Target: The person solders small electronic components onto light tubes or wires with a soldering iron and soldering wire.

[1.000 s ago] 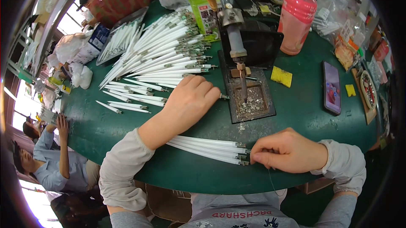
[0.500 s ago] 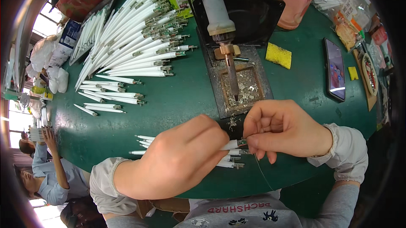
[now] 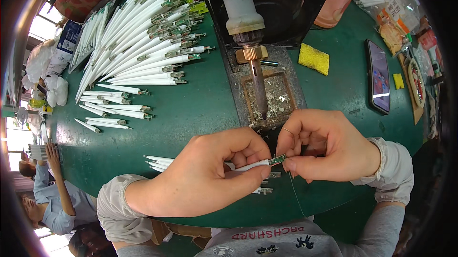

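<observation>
Both hands have closed in under the soldering iron (image 3: 253,66); left hand (image 3: 210,171) and right hand (image 3: 324,145) pinch one white tube (image 3: 253,165) end-to-end, ready for soldering.

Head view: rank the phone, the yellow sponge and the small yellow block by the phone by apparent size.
1. Phone, largest.
2. Yellow sponge, clearly smaller.
3. Small yellow block, smallest.
All three lie on the green table at a similar distance from the camera, so the order seems safe.
</observation>
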### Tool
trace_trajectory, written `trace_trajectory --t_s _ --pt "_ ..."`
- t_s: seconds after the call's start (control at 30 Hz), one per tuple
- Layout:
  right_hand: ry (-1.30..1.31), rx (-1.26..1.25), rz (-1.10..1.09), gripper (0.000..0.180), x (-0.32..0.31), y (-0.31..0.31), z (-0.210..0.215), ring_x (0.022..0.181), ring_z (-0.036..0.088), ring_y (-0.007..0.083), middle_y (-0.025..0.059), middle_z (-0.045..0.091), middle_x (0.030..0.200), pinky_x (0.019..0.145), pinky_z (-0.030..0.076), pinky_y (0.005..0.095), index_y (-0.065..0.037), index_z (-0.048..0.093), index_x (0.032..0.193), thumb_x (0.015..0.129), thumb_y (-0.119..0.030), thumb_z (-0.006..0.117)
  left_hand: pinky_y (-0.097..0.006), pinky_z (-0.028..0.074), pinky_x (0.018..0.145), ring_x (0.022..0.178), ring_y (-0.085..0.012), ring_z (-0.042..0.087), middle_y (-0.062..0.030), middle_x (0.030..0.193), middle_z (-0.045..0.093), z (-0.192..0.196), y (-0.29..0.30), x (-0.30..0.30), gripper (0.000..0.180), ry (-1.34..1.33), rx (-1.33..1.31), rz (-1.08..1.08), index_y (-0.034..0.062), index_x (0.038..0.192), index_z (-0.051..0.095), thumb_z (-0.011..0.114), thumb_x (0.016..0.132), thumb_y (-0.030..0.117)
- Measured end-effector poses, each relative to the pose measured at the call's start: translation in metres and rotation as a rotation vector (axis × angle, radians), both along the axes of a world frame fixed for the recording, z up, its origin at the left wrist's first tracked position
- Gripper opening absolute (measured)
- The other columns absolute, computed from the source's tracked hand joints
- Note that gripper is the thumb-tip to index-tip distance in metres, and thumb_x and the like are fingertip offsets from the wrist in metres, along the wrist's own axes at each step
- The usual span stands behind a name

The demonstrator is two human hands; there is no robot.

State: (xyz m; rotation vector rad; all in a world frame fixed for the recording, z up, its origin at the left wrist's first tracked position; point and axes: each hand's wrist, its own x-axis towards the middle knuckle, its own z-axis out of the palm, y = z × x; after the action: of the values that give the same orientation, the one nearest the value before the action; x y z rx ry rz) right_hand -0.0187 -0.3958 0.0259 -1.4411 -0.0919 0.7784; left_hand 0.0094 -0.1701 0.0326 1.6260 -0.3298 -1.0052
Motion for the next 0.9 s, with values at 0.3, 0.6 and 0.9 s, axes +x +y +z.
trace_trajectory --t_s 0.3,0.6,0.9 --pt "-0.054 -0.06 -0.007 0.019 0.002 0.006 -0.008 0.075 0.055 0.0049 0.0031 0.057 0.085 0.059 0.046 0.0173 0.0 0.056 0.096 0.081 0.002 0.067 -0.021 0.041 0.055 0.065 -0.0032 0.049 0.0013 0.071 0.055 -0.011 0.004 0.0 0.01 -0.005 -0.042 0.027 -0.0001 0.091 0.059 0.064 0.085 0.006" --pt "0.052 0.019 0.007 0.017 0.007 0.004 -0.011 0.067 0.061 0.0077 0.005 0.059 0.078 0.049 0.047 0.0187 0.002 0.054 0.096 0.083 0.001 0.065 -0.02 0.041 0.055 0.066 -0.0031 0.05 0.0009 0.071 0.056 -0.011 0.005 0.0 0.01 0.063 -0.034 0.048 -0.0001 0.093 0.059 0.064 0.086 0.006" --pt "-0.067 -0.044 0.001 0.019 0.003 0.004 -0.013 0.07 0.06 0.0081 0.0051 0.06 0.083 0.057 0.048 0.0194 0.001 0.054 0.096 0.081 0.002 0.066 -0.02 0.042 0.055 0.065 -0.0026 0.049 0.0008 0.071 0.057 -0.013 0.005 -0.001 0.009 0.042 -0.05 0.058 -0.0003 0.093 0.059 0.063 0.087 0.005"
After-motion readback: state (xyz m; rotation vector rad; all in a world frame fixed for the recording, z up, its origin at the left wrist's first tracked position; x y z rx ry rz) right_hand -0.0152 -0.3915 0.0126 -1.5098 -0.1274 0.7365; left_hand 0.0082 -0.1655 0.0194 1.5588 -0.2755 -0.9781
